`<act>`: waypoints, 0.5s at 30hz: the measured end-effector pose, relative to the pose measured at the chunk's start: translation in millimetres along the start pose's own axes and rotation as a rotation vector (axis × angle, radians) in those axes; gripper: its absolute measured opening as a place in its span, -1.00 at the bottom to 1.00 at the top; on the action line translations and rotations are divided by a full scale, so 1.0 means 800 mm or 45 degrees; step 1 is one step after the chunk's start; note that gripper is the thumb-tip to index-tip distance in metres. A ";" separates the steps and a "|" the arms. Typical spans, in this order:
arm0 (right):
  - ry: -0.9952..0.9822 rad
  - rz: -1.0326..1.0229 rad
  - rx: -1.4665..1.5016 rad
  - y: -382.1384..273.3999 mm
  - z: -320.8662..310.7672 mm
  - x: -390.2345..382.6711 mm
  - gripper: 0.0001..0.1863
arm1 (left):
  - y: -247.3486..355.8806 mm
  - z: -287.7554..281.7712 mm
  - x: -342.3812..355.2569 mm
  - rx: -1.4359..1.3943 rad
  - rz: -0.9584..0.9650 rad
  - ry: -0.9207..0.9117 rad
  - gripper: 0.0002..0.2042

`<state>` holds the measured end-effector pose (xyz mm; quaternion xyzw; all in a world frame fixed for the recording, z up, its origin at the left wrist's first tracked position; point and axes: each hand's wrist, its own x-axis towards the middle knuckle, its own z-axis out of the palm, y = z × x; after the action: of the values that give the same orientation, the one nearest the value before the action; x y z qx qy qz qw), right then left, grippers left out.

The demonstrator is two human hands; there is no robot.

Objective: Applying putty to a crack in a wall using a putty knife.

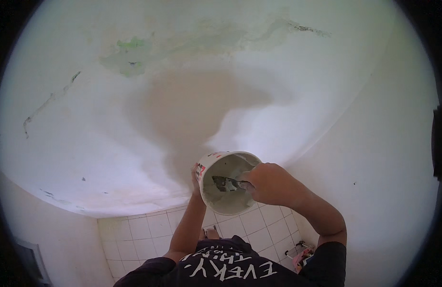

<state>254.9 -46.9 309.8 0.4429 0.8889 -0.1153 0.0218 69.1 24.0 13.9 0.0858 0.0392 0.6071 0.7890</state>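
A white plastic bucket (232, 209) is held up in front of my body, tilted so its mouth faces me. Greyish-white paste coats its inner wall. My left hand (195, 178) grips the bucket's left side, its fingers mostly hidden behind it. My right hand (266, 183) is closed round the handle of a putty knife (225, 183). The knife's blade, dark and smeared with paste, reaches into the bucket and points left. Whether the blade touches the paste I cannot tell.
Ahead stands a white wall (259, 134) with patchy, greenish stains (131, 45) and cracks (51, 98). Another wall (374, 182) meets it at the right. Below is a white tiled floor (137, 227). A pink and dark object (302, 256) lies at lower right.
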 end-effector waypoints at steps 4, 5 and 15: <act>-0.030 0.001 0.126 0.005 0.005 0.009 -0.78 | -0.003 0.006 -0.001 0.041 -0.014 -0.021 -0.38; -0.039 -0.023 0.173 0.005 0.005 0.010 -0.76 | -0.002 0.005 -0.003 0.057 -0.006 0.001 -0.38; 0.021 -0.125 0.682 0.039 0.004 0.007 -0.75 | 0.006 0.033 -0.015 0.153 -0.005 0.072 -0.41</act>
<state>276.2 -25.0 300.3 0.3903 0.8471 -0.3437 -0.1091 65.9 11.5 39.9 0.1158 0.0982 0.6043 0.7822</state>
